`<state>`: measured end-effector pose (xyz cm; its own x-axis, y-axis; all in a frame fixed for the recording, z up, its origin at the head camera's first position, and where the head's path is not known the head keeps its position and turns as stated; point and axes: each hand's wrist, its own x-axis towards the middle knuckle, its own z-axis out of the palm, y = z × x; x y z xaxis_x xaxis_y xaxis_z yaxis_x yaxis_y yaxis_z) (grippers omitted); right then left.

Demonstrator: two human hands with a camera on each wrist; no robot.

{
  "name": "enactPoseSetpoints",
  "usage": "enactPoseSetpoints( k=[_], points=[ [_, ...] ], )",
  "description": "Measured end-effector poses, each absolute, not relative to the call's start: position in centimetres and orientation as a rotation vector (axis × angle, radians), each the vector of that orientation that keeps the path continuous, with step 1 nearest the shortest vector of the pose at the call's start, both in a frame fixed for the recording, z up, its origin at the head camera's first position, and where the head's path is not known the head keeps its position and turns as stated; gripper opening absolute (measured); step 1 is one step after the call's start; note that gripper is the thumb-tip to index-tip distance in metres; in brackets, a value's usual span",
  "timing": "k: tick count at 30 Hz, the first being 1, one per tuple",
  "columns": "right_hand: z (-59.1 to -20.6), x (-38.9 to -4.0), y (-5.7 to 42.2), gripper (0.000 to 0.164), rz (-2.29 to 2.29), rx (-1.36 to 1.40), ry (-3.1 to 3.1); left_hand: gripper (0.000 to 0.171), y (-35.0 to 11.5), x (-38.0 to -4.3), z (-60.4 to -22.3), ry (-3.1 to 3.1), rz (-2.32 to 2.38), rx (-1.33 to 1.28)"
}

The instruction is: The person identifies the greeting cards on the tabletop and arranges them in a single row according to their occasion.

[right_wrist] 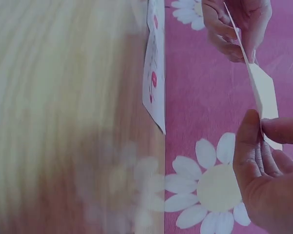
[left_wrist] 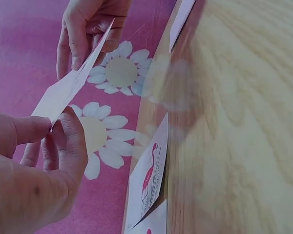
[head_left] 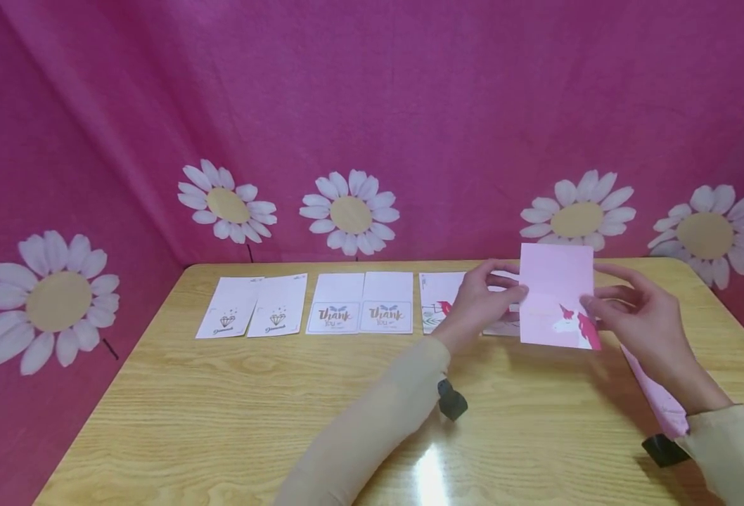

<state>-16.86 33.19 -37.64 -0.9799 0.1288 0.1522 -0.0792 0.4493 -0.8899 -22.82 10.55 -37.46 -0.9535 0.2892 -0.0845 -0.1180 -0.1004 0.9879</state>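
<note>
A pink unicorn card (head_left: 555, 281) is held upright above the right part of the table, its printed face toward the head camera. My left hand (head_left: 482, 299) pinches its left edge between thumb and fingers. On the opposite edge my right hand (head_left: 647, 323) pinches it beside the red-maned unicorn. In the left wrist view the card (left_wrist: 71, 90) is seen nearly edge-on, thumb in front and fingers behind. Below and behind the left hand lie flamingo cards (left_wrist: 152, 173), partly covered by that hand in the head view.
Two diamond cards (head_left: 278, 306) lie at the back left of the wooden table (head_left: 220, 422). Beside them are two "Thank You" cards (head_left: 387, 302). Another pink card (head_left: 657, 393) lies partly under the right forearm. A pink curtain with daisies (head_left: 372, 126) stands behind the table.
</note>
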Motion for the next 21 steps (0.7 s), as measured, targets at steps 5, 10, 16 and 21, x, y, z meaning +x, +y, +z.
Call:
enactPoseSetpoints(
  k=[5, 10, 16, 21],
  points=[
    [-37.6, -17.8, 33.7, 0.068, 1.482, -0.105, -2.63, 0.028, 11.4, -23.7, -37.6, 1.915, 2.127, 0.142],
    [-37.9, -18.8, 34.3, 0.072, 1.475, -0.157, -2.693, 0.025, 12.3, -24.2, -37.9, 1.944, 2.125, 0.065],
    [-38.2, -19.8, 35.2, 0.068, 1.427, -0.225, -2.718, 0.024, 13.3, -24.6, -38.1, 1.904, 2.12, 0.009],
    [-38.5, -20.3, 35.9, 0.065, 1.462, -0.249, -2.71, 0.02, 13.7, -24.9, -38.4, 1.978, 2.05, -0.009]
  ],
)
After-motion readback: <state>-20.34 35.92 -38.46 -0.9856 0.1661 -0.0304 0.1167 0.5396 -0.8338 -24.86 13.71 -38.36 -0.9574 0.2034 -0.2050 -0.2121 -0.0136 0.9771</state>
